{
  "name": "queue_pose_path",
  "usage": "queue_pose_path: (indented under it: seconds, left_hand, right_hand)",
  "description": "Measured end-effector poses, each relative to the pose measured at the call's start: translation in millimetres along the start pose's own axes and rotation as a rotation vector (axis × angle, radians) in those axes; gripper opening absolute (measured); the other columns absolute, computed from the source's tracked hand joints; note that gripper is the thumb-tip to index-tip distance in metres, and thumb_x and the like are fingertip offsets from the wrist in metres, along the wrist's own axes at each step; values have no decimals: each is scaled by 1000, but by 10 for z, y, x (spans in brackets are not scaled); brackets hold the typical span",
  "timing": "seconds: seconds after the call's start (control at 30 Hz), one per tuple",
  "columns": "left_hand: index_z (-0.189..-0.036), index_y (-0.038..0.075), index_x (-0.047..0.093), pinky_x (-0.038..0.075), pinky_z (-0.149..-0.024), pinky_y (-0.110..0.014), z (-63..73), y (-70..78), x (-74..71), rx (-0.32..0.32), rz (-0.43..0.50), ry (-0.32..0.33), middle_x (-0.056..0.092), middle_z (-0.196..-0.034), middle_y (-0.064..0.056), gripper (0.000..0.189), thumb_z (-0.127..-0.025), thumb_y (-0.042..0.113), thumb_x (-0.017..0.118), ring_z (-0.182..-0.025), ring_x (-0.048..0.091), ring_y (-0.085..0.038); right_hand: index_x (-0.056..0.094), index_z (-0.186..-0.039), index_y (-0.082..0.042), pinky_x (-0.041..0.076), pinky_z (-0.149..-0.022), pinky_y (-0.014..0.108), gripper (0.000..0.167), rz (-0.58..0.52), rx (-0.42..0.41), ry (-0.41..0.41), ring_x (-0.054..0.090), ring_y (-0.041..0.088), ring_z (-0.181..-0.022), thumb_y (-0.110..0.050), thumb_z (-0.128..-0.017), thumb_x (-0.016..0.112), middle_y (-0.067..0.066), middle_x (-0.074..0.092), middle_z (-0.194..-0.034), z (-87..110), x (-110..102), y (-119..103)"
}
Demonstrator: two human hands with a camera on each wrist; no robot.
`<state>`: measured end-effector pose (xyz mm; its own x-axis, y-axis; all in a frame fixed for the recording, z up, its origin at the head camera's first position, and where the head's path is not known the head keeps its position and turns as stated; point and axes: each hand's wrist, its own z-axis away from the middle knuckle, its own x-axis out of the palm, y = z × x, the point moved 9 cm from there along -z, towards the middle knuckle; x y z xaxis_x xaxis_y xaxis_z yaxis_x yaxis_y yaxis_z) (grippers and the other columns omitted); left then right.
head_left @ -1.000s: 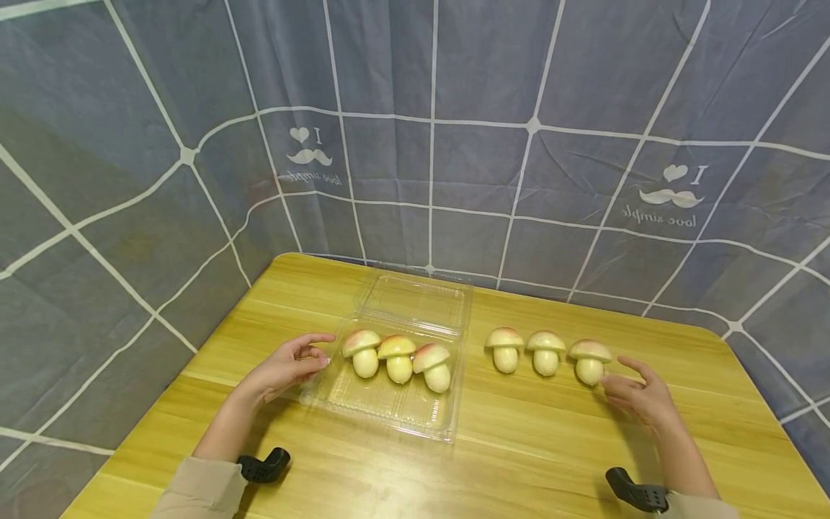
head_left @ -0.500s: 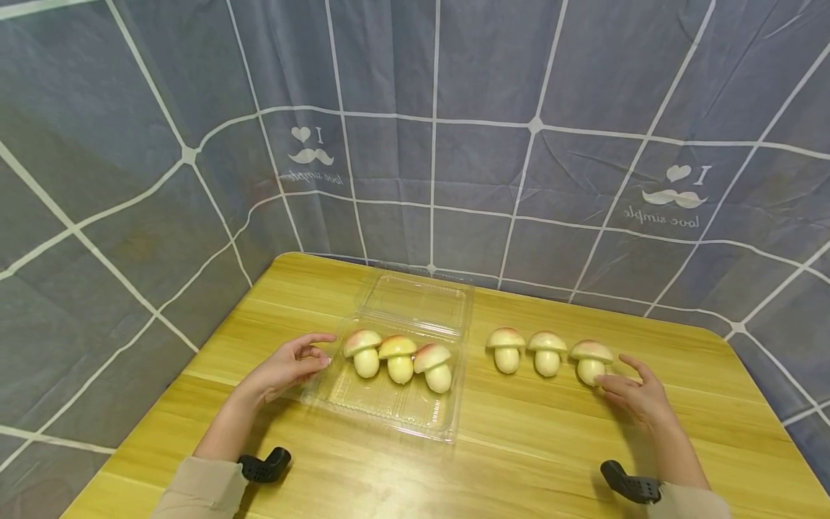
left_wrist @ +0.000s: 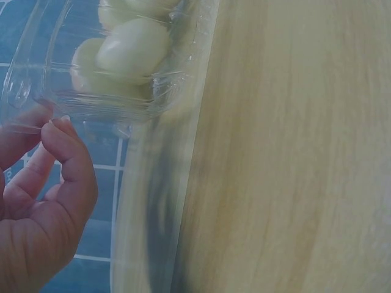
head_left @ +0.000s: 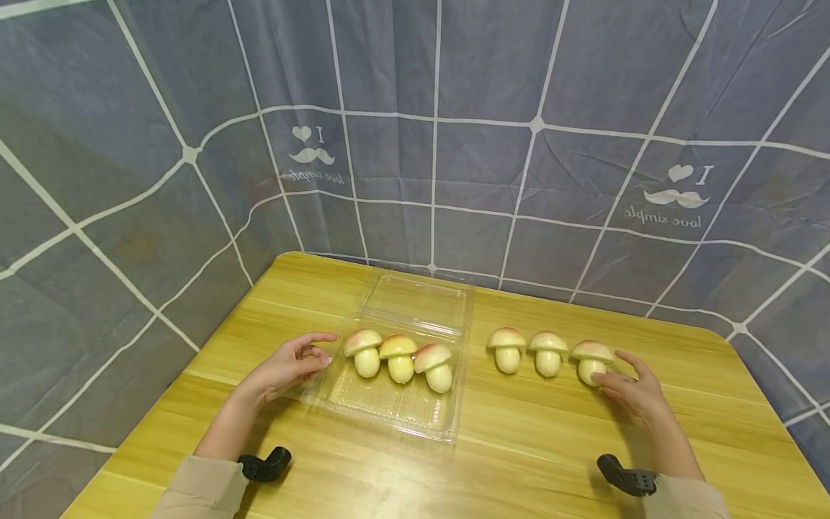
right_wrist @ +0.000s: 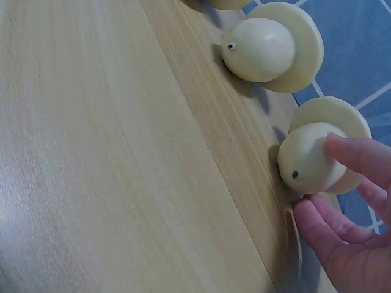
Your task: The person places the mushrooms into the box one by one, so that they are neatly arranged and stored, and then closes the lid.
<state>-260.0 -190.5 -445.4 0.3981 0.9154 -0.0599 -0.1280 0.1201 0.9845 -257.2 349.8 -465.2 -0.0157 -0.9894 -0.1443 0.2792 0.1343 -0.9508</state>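
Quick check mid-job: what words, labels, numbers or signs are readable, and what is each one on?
"I", heart, moustache, "love simple", mirrored: left print on the curtain, head view.
"I", heart, moustache, "love simple", mirrored: right print, same curtain.
White marks on the clear container: too small to read.
Pale mark on the curtain, left wrist view: too blurred to read.
Mushroom-shaped pieces: no text visible.
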Motion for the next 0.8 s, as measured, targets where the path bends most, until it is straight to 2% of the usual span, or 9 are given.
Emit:
queue_pose_path:
  seconds: [0.13, 0.3, 0.4, 0.6, 0.7, 0.8]
  left_hand:
    - [-139, -7, 30, 35, -54, -20, 4, 5, 4, 5, 1, -5, 52, -87, -4, 55, -93, 7, 57, -61, 42, -9]
    - [-139, -8, 30, 36, -55, -20, -2, -1, 6, 2, 5, -4, 52, -87, -3, 55, -93, 7, 57, -62, 43, -9]
    - [-139, -7, 30, 37, -55, -19, -5, -5, 12, 1, 9, -3, 52, -88, -3, 56, -93, 8, 57, -62, 43, -9]
    - [-138, -7, 31, 35, -55, -20, -3, 1, 15, 9, 8, -9, 53, -89, -5, 55, -92, 8, 57, -62, 42, -8]
    - [-138, -8, 30, 35, -55, -20, -6, 2, 8, 11, 10, -10, 53, -89, -5, 55, -93, 7, 57, -62, 43, -8]
    - [-138, -8, 30, 36, -55, -19, -6, 6, 0, 9, 6, -6, 54, -88, -4, 55, -93, 6, 56, -63, 43, -8]
  right_hand:
    - [-2, -147, 1, 50, -78, 21, 91, -18, 0, -2, 58, -3, -79, -5, -86, 65, -9, 56, -87, -5, 24, -6]
    - [-3, -147, 1, 50, -78, 20, 92, 18, 5, -7, 59, -2, -79, -7, -86, 65, -6, 55, -92, -26, 37, -8]
    - [-3, -148, 0, 50, -78, 20, 92, 31, 14, 2, 58, -3, -79, -7, -87, 65, 0, 53, -98, -32, 46, -1]
    - [-5, -148, -1, 50, -78, 21, 92, 44, 18, -3, 57, -4, -79, -10, -88, 65, 22, 44, -119, -49, 71, 6]
    - [-4, -148, -1, 50, -78, 21, 92, 45, 9, -10, 57, -3, -78, -10, -88, 64, 17, 49, -112, -56, 82, -4]
    - [-4, -148, 0, 50, -76, 21, 92, 24, 2, -17, 58, -1, -78, -8, -87, 65, 2, 56, -95, -60, 95, -14]
